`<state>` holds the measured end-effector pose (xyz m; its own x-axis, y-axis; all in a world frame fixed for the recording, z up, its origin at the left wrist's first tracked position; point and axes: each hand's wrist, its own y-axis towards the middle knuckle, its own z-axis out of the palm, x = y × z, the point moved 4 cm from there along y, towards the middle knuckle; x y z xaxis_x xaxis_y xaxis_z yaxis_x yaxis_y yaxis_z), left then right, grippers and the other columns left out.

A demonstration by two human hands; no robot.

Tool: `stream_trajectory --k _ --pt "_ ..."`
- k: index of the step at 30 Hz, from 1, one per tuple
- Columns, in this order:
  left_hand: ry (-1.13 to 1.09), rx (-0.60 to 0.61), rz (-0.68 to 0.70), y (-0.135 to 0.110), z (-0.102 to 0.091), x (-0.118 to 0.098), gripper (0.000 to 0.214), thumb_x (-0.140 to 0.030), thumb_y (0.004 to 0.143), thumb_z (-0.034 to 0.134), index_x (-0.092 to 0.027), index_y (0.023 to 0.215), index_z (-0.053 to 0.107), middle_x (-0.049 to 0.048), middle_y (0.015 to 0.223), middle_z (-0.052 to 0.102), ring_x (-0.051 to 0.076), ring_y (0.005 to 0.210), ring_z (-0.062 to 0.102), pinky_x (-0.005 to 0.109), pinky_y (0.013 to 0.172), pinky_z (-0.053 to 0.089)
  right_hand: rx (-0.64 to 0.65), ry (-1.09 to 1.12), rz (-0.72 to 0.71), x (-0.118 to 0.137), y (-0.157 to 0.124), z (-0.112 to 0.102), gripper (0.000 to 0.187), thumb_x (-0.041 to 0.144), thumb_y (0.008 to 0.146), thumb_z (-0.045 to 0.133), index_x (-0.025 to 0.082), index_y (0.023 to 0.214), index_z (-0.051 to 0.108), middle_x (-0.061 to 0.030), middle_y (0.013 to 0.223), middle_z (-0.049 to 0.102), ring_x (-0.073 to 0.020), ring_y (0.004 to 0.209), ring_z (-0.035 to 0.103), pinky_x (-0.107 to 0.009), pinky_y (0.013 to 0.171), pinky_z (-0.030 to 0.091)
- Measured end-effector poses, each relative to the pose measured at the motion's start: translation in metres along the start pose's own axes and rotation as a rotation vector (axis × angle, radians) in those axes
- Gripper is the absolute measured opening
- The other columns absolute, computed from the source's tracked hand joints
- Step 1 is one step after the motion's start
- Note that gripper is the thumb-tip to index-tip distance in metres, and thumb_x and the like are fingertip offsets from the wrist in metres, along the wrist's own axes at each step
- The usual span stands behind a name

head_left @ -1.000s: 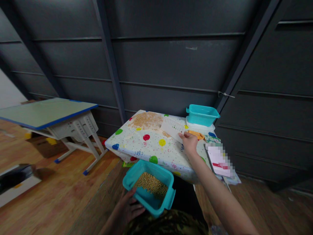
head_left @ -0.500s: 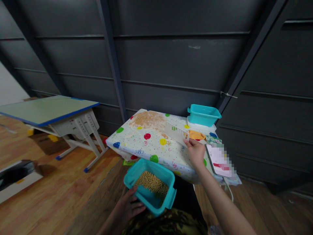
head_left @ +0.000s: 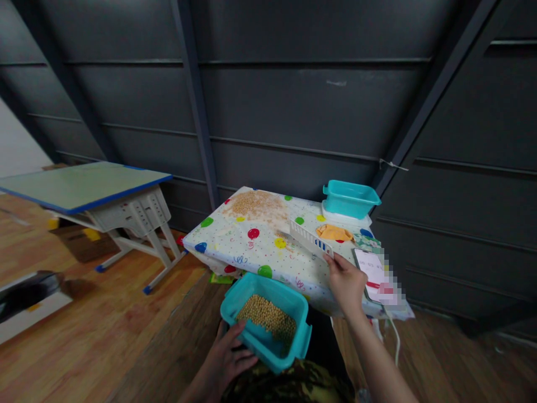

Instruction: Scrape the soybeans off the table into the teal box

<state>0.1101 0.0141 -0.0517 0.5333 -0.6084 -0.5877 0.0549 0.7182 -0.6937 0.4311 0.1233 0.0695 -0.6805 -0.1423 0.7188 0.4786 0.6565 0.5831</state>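
My left hand (head_left: 229, 358) grips the near side of a teal container (head_left: 268, 322) that holds soybeans, held just below the front edge of the table. My right hand (head_left: 346, 280) is closed on one end of a white slotted plastic piece (head_left: 310, 239), which lies low over the balloon-print tablecloth (head_left: 251, 246). A spread of loose soybeans (head_left: 254, 204) lies at the far left of the tabletop, with a few more beside the white piece.
A second teal container (head_left: 350, 198) sits on a white lid at the back right. An orange cloth (head_left: 333, 232) and a phone (head_left: 375, 274) lie near my right hand. A blue-edged desk (head_left: 79, 187) stands to the left on the wooden floor.
My right hand has drawn the white slotted piece toward me and to the right across the cloth. The teal container of beans has shifted slightly right with my left hand.
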Motion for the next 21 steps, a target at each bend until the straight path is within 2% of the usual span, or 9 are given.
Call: stream_trajectory --k 3,7,10,14,18,21 --pt "0.002 -0.035 -0.004 0.000 0.000 0.003 0.072 -0.037 0.100 0.073 -0.024 0.161 0.037 0.0080 0.091 0.074 0.032 0.076 0.081 0.048 0.087 0.068 -0.007 -0.020 -0.055 0.005 -0.017 -0.009 0.058 0.071 0.095 0.061 0.022 0.094 0.092 -0.0174 0.096 0.088 -0.0373 0.079 0.083 -0.043 0.072 0.062" --pt "0.008 0.041 -0.007 -0.002 0.001 0.005 0.074 -0.040 0.099 0.076 -0.021 0.158 0.037 0.0117 0.097 0.078 0.032 0.080 0.083 0.049 0.090 0.068 -0.031 -0.043 -0.085 0.011 -0.037 -0.016 0.050 0.064 0.099 0.061 0.025 0.096 0.092 -0.0151 0.096 0.088 -0.0343 0.079 0.083 -0.041 0.073 0.064" --pt "0.005 0.062 0.008 -0.003 0.001 0.004 0.077 -0.042 0.098 0.078 -0.024 0.159 0.035 0.0126 0.103 0.080 0.032 0.084 0.084 0.049 0.093 0.068 -0.046 -0.050 -0.122 0.012 -0.047 -0.020 0.049 0.061 0.101 0.062 0.024 0.096 0.092 -0.0152 0.098 0.088 -0.0339 0.080 0.084 -0.040 0.073 0.065" --pt "0.004 0.060 0.028 -0.001 0.005 0.002 0.079 -0.042 0.098 0.078 -0.028 0.160 0.033 0.0101 0.105 0.078 0.032 0.086 0.085 0.051 0.097 0.068 -0.080 -0.070 -0.148 0.012 -0.055 -0.023 0.049 0.061 0.104 0.062 0.024 0.096 0.093 -0.0146 0.098 0.088 -0.0331 0.080 0.085 -0.039 0.074 0.066" --pt "-0.001 0.040 0.016 0.001 0.008 0.001 0.072 -0.041 0.100 0.075 -0.025 0.158 0.036 0.0065 0.098 0.075 0.029 0.077 0.083 0.050 0.093 0.068 -0.115 -0.082 -0.178 0.013 -0.059 -0.026 0.053 0.063 0.105 0.061 0.021 0.094 0.093 -0.0139 0.094 0.088 -0.0323 0.075 0.085 -0.039 0.071 0.068" --pt "0.026 0.033 0.024 0.000 0.011 -0.001 0.068 -0.041 0.101 0.073 -0.027 0.156 0.036 0.0042 0.096 0.075 0.028 0.078 0.084 0.048 0.091 0.069 -0.104 -0.060 -0.217 0.015 -0.060 -0.025 0.054 0.063 0.106 0.062 0.020 0.094 0.093 -0.0139 0.093 0.088 -0.0323 0.074 0.086 -0.039 0.070 0.069"
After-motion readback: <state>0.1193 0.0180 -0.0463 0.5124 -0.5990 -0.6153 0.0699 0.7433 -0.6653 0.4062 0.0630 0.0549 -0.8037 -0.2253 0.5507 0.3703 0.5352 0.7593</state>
